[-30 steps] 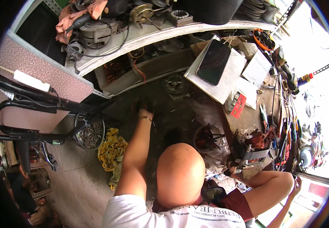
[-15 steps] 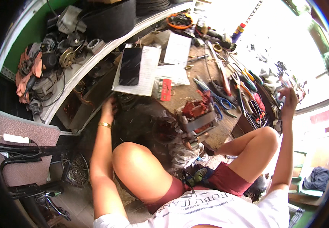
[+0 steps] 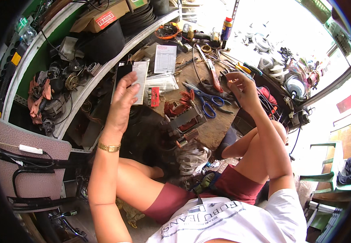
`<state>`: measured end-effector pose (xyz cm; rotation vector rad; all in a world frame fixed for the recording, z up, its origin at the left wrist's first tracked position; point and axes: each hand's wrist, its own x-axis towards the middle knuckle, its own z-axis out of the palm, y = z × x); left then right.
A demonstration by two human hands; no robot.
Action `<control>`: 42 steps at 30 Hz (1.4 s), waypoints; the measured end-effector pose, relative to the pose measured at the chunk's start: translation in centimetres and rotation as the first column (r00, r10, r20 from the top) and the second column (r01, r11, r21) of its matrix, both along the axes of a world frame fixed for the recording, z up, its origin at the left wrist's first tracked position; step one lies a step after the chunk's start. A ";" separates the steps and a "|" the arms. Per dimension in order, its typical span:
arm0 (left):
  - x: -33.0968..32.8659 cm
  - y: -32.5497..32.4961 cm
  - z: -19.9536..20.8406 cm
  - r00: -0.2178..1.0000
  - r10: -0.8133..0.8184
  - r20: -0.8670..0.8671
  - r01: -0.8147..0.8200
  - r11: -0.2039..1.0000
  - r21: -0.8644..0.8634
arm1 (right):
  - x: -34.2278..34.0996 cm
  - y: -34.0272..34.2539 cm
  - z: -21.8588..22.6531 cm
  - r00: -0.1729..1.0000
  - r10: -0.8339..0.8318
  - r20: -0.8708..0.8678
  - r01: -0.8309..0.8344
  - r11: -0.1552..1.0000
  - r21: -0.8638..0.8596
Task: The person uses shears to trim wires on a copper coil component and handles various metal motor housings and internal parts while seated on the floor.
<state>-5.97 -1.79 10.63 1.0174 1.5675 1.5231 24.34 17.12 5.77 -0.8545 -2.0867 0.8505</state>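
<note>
My left hand [image 3: 125, 94] is raised over the left side of the work table [image 3: 191, 81], fingers stretched and apart, holding nothing. Behind it lie a paper pad [image 3: 141, 77] and a dark phone [image 3: 123, 72], both partly hidden by the hand. My right hand [image 3: 244, 90] hovers above the table's right side with its fingers curled in; what they hold, if anything, I cannot make out. Between my hands sits a metal core with red-copper windings [image 3: 183, 119] at the table's near edge. Blue-handled scissors [image 3: 208, 101] lie beside it, with a red card [image 3: 153, 97] to its left.
A printed sheet [image 3: 165, 58] and a bundle of clear plastic strips [image 3: 161, 82] lie farther back. Behind stand a power tool [image 3: 206, 37] and a spray can [image 3: 226, 30]. The left shelf [image 3: 68, 115] carries motor parts and a black tub [image 3: 102, 42]. White parts [image 3: 264, 44] crowd the right.
My left hand has risen from beside the table's left edge to in front of the pad. My right hand has moved left, away from the tools at far right. The view has shifted.
</note>
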 end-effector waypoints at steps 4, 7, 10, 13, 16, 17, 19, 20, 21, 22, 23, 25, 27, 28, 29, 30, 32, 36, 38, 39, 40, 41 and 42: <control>1.9 1.2 -6.0 0.949 0.086 -0.303 -0.052 0.992 0.117 | 0.9 1.2 -0.7 0.989 -0.137 -0.048 0.132 0.986 -0.106; 3.1 1.3 -9.6 0.930 -0.077 -0.359 0.027 0.989 -0.144 | 0.7 0.9 -1.5 0.997 -0.077 0.017 0.079 0.987 -0.142; 4.9 2.3 -10.9 0.939 -0.141 -0.314 0.104 0.986 -0.134 | -0.1 0.1 -2.3 0.998 -0.054 0.020 0.054 0.998 -0.007; 5.6 2.8 -11.5 0.985 -0.087 -0.150 0.066 0.987 -0.145 | -0.5 0.2 -2.7 0.990 -0.063 0.129 0.058 0.998 0.040; 6.0 3.6 -13.9 0.998 0.062 -0.025 -0.061 0.998 0.026 | -0.5 0.3 -4.5 0.969 -0.083 0.233 0.027 0.972 0.232; 6.4 3.7 -14.2 0.983 0.124 -0.132 -0.115 0.990 0.078 | -0.6 0.3 -4.9 0.963 -0.026 0.270 -0.024 0.984 0.179; 7.4 4.0 -14.8 0.967 0.233 -0.105 -0.220 0.968 0.118 | -1.2 -0.2 -6.4 0.925 0.000 0.380 -0.123 0.946 0.301; 8.0 4.1 -14.6 0.955 0.284 -0.089 -0.271 0.953 0.135 | -1.5 -0.4 -7.1 0.902 0.010 0.432 -0.183 0.914 0.362; 8.4 4.3 -14.3 0.957 0.283 -0.070 -0.270 0.950 0.158 | -1.7 -0.4 -7.8 0.847 0.004 0.531 -0.236 0.899 0.369; 8.4 4.3 -14.2 0.960 0.273 -0.063 -0.262 0.954 0.147 | -2.1 -0.8 -8.3 0.826 -0.030 0.563 -0.230 0.894 0.385; 8.5 4.4 -14.2 0.963 0.264 -0.056 -0.254 0.957 0.137 | -2.5 -1.2 -8.8 0.802 -0.065 0.594 -0.226 0.887 0.402; 8.4 4.4 -14.2 0.958 0.278 -0.068 -0.266 0.953 0.146 | -3.5 -1.5 -9.5 0.774 -0.132 0.620 -0.241 0.844 0.480; 8.1 4.2 -14.3 0.960 0.269 -0.073 -0.258 0.957 0.133 | -4.5 -1.4 -10.0 0.749 -0.178 0.638 -0.168 0.881 0.442; 8.0 4.1 -14.3 0.960 0.270 -0.073 -0.260 0.957 0.124 | -5.1 -1.4 -10.2 0.734 -0.195 0.650 -0.137 0.896 0.423; 7.8 4.0 -14.4 0.951 0.283 -0.125 -0.264 0.953 0.150 | -5.6 -1.0 -10.7 0.735 -0.206 0.646 -0.109 0.904 0.413; 7.8 4.1 -14.5 0.960 0.258 -0.105 -0.240 0.957 0.161 | -5.6 -0.6 -11.1 0.766 -0.218 0.605 -0.077 0.903 0.423; 7.6 4.2 -14.5 0.960 0.227 -0.162 -0.204 0.968 0.145 | -6.2 -0.4 -11.5 0.678 -0.233 0.698 0.018 0.954 0.301; 6.7 3.9 -14.9 0.972 0.173 -0.161 -0.160 0.983 0.095 | -6.4 -1.8 -10.7 0.719 -0.270 0.641 0.053 0.940 0.337; 6.3 4.0 -15.0 0.968 0.151 -0.198 -0.142 0.988 0.063 | -6.2 -1.3 -10.2 0.707 -0.214 0.674 0.045 0.965 0.260; 6.1 4.0 -15.1 0.967 0.136 -0.217 -0.129 0.991 0.047 | -6.2 -1.2 -10.0 0.740 -0.171 0.651 0.025 0.973 0.228; 6.5 4.3 -15.2 0.962 0.164 -0.218 -0.148 0.985 0.084 | -5.4 -0.6 -9.6 0.763 -0.143 0.630 0.012 0.978 0.207; 6.5 4.3 -15.4 0.958 0.189 -0.218 -0.166 0.979 0.120 | -5.6 -0.7 -8.1 0.716 -0.103 0.690 0.084 0.995 0.061; 6.4 4.2 -15.5 0.953 0.213 -0.216 -0.182 0.971 0.156 | -4.9 0.8 -9.0 0.712 -0.046 0.700 0.029 0.999 0.037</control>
